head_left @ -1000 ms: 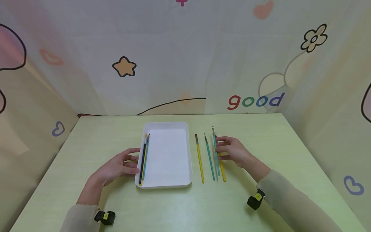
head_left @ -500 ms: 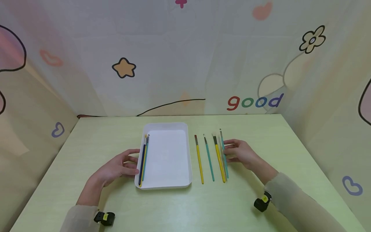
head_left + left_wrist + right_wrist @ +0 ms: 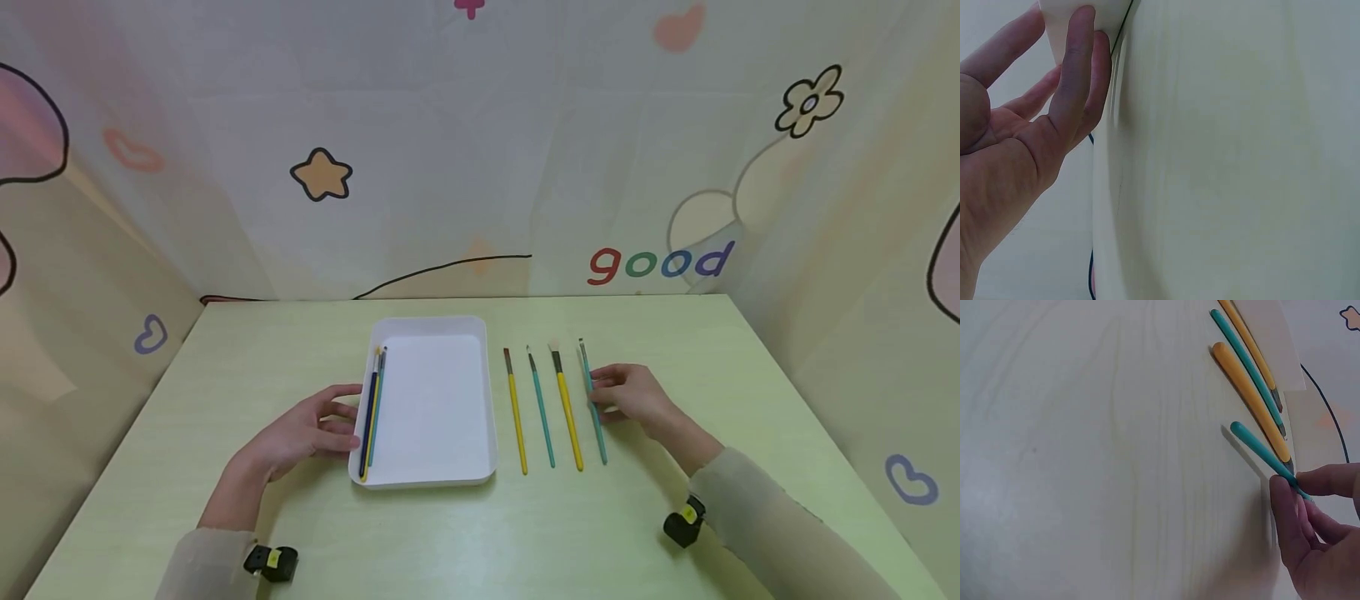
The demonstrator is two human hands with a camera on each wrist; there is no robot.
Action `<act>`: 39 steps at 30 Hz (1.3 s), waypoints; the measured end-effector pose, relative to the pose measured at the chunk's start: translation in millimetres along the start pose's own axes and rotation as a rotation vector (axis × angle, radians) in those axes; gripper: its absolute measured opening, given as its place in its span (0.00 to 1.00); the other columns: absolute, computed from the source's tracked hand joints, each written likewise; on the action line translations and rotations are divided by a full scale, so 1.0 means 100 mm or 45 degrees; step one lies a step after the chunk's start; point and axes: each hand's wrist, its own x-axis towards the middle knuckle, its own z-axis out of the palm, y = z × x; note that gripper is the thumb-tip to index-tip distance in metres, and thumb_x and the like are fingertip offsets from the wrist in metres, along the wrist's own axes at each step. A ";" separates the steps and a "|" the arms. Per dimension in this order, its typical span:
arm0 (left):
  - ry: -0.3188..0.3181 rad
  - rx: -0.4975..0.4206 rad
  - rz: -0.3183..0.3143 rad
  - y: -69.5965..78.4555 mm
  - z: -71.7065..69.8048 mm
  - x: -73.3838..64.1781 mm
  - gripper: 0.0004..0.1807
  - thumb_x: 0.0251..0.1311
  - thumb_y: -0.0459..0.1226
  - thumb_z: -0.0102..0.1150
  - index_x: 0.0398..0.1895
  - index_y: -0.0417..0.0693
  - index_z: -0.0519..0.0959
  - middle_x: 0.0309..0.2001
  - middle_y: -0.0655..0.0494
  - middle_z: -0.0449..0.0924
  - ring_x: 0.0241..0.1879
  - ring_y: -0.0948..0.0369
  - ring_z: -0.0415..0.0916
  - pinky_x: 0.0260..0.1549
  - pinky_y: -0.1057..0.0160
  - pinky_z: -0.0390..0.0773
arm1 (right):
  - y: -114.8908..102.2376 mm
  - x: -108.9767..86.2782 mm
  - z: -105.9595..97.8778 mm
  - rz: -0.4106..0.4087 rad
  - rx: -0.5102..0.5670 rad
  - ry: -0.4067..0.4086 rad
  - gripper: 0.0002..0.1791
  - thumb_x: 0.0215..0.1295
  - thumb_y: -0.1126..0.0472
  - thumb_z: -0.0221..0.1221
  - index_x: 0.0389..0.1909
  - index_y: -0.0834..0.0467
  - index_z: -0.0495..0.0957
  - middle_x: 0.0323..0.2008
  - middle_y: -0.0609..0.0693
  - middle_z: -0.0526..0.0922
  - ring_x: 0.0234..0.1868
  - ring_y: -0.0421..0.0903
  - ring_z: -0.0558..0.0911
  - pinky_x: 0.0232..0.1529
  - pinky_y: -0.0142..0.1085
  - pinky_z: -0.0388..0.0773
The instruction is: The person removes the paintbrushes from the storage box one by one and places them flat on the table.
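In the head view a shallow white tray point(image 3: 435, 400) stands mid-table, with several thin paintbrushes lying along its left wall, among them a dark-handled brush point(image 3: 367, 425) and a teal one point(image 3: 378, 417). My left hand point(image 3: 315, 421) rests its fingertips against the tray's left side, fingers spread; the left wrist view shows them touching the outer wall. To the right of the tray, my right hand point(image 3: 630, 396) pinches a teal paintbrush point(image 3: 1260, 447) between thumb and fingers, its handle end pointing toward the near edge.
Between the tray and the right hand lie a slim yellow paintbrush point(image 3: 517, 421), another teal paintbrush point(image 3: 542, 417) and a thicker yellow paintbrush point(image 3: 567, 417), roughly parallel. A printed fabric backdrop point(image 3: 435, 167) stands behind the table.
My right hand has moved rightward with the teal paintbrush, from over the thicker yellow paintbrush to its right side, uncovering that brush. My left hand and the tray have stayed put.
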 end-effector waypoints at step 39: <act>-0.007 -0.012 0.010 0.00 0.01 -0.02 0.47 0.61 0.28 0.70 0.79 0.42 0.55 0.63 0.33 0.68 0.52 0.48 0.80 0.50 0.53 0.84 | 0.04 0.06 0.05 -0.044 -0.329 0.139 0.18 0.68 0.68 0.64 0.56 0.70 0.77 0.41 0.59 0.81 0.32 0.47 0.81 0.33 0.36 0.86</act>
